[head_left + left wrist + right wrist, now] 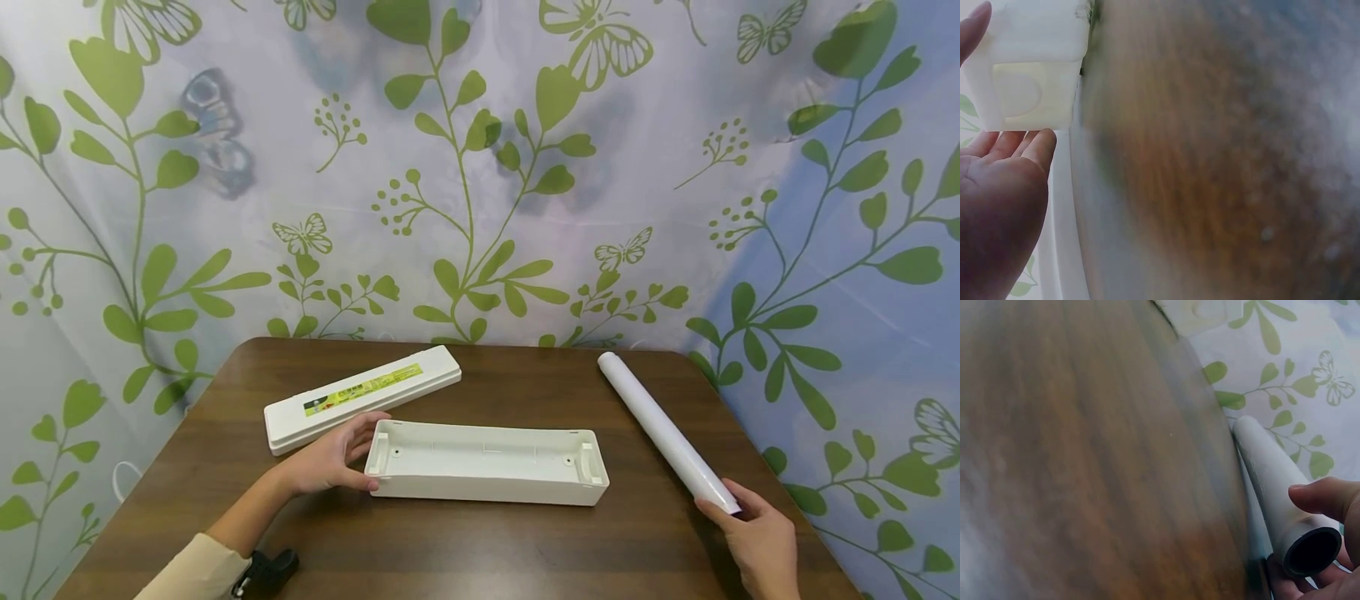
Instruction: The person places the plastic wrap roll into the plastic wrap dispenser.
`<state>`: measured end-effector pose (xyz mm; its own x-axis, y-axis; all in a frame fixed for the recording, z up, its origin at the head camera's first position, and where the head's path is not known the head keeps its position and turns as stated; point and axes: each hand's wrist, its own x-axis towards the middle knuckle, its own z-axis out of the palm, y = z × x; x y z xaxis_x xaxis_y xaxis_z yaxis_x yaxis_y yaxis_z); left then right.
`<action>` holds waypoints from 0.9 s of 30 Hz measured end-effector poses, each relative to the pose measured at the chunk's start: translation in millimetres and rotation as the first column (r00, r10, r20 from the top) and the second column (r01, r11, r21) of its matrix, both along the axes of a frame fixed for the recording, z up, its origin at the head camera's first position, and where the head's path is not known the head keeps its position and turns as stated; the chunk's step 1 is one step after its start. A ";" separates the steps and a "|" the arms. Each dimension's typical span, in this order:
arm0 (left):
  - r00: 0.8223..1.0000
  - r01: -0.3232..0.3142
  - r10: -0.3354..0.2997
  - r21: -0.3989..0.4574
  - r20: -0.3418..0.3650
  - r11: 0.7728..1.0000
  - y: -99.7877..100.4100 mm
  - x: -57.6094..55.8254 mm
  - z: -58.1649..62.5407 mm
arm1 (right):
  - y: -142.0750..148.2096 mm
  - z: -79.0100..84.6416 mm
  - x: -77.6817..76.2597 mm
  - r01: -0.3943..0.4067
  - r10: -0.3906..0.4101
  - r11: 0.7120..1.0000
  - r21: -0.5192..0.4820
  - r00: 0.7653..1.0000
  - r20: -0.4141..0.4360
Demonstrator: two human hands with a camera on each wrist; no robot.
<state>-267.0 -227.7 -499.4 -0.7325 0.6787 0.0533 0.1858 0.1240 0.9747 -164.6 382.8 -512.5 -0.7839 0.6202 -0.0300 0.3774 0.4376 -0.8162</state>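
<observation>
A long white plastic box, hollow and facing up, lies in the middle of the table. My left hand grips its left end, thumb at the front corner and fingers at the back corner. In the left wrist view the fingertips meet the edge of the box end. At the right, my right hand holds the near end of a glossy white roll, thumb on top and fingers underneath. The right wrist view shows the roll's dark hollow core.
Behind the box, a long white lid with a yellow-green label lies slanted on the brown wooden table. A patterned curtain with green leaves and butterflies hangs along the table's far edge. A black strap is at the left wrist.
</observation>
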 end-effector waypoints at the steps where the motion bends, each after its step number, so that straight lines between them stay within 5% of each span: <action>1: 1.000 0.003 -0.003 0.000 0.001 1.000 -0.1 -0.3 -0.2 | 0.2 0.1 -0.1 0.008 -0.008 1.000 -0.011 1.000 -0.008; 17: 1.000 0.017 -0.017 -0.005 0.000 1.000 0.9 -3.1 1.3 | 3.0 -1.0 -4.6 0.092 -0.148 0.952 -0.292 0.974 -0.174; 27: 1.000 0.025 -0.025 -0.007 0.004 1.000 1.6 -3.2 1.6 | 3.8 -0.7 -12.1 0.112 -0.262 0.866 -0.487 0.932 -0.252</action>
